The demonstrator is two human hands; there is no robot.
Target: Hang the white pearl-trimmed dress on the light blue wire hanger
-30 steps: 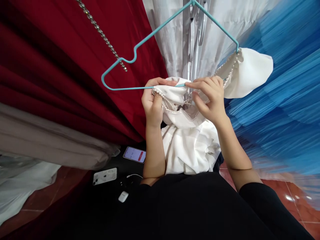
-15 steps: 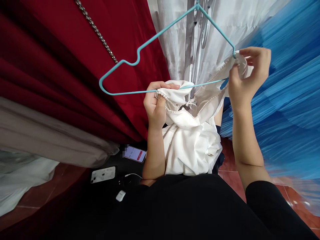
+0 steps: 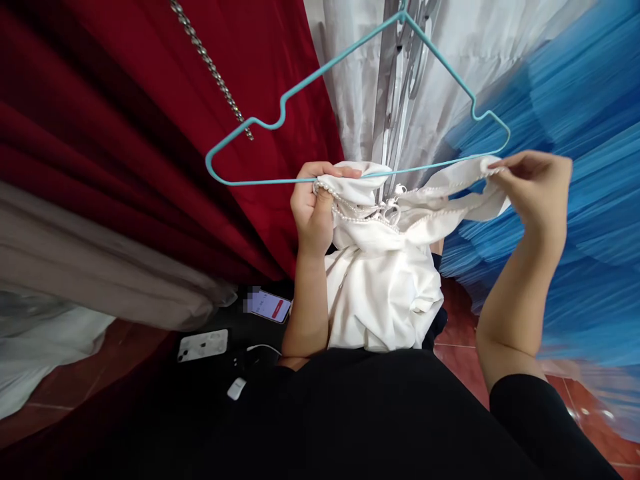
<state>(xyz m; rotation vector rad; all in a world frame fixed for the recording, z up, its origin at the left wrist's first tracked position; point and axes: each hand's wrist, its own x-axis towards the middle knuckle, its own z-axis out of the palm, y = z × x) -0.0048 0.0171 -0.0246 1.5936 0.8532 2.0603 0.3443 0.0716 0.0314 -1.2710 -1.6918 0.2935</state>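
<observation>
A white garment point(image 3: 385, 287) with beaded edging lies bunched over my lap, its upper part raised. My left hand point(image 3: 316, 207) is closed round the bunched cloth and the lower bar of a light blue hanger point(image 3: 345, 59). Out to the right, my right hand point(image 3: 535, 183) pinches the beaded edge of the garment and pulls it outward, just below the hanger's right end. That end of the hanger is bare, with the cloth beneath and beside it. Small white ties show between my hands.
A metal chain point(image 3: 210, 67) hangs before red cloth point(image 3: 125, 100) at the left. Blue tulle point(image 3: 590, 267) hangs at the right, white cloth point(image 3: 460, 87) behind. Two phones point(image 3: 203, 345) and a small white case point(image 3: 237, 389) lie at the lower left on a black surface.
My right hand has moved right and down with the garment's edge, away from the hanger's right shoulder. The hanger's right end now shows fully. My left hand keeps its hold.
</observation>
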